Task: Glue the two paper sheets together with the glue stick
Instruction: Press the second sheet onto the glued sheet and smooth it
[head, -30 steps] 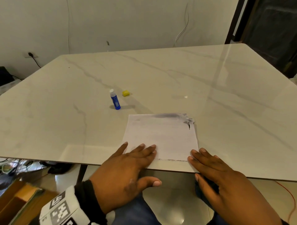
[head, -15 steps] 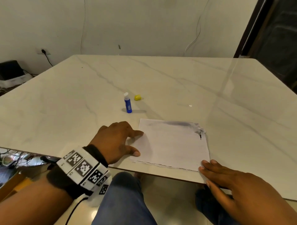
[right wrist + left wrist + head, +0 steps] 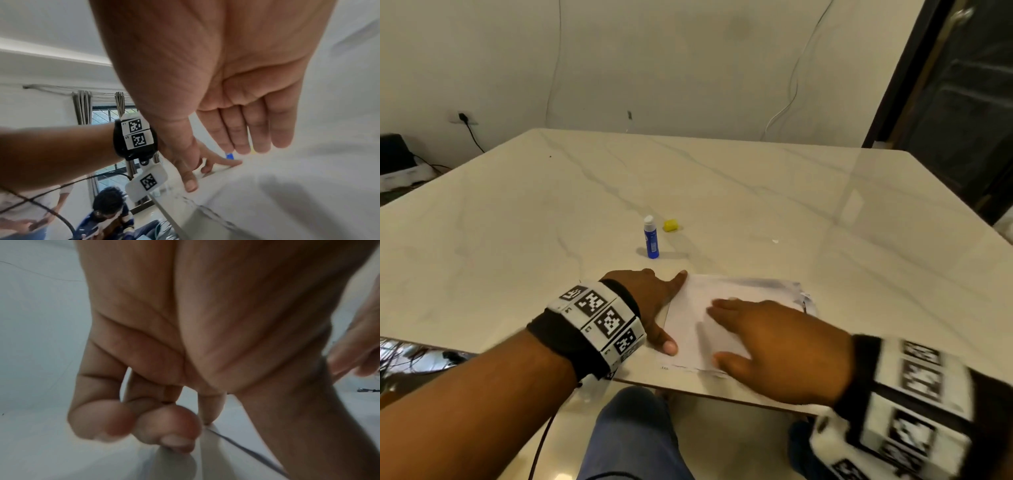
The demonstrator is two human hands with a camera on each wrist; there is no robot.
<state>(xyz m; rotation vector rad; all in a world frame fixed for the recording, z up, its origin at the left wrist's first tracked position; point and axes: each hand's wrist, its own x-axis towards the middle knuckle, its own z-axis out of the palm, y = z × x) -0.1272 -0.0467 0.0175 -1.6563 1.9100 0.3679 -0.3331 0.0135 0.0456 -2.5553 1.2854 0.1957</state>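
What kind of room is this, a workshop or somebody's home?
Most likely a room in a home. A large marble-look table stands by a plain wall with a plugged-in socket, and the right wrist view shows a barred window with curtains.

No legible text; wristband (image 3: 599,315) square code markers only, small digits unreadable.

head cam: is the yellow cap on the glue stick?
No, the yellow cap lies on the table beside the upright glue stick, whose white top is bare.
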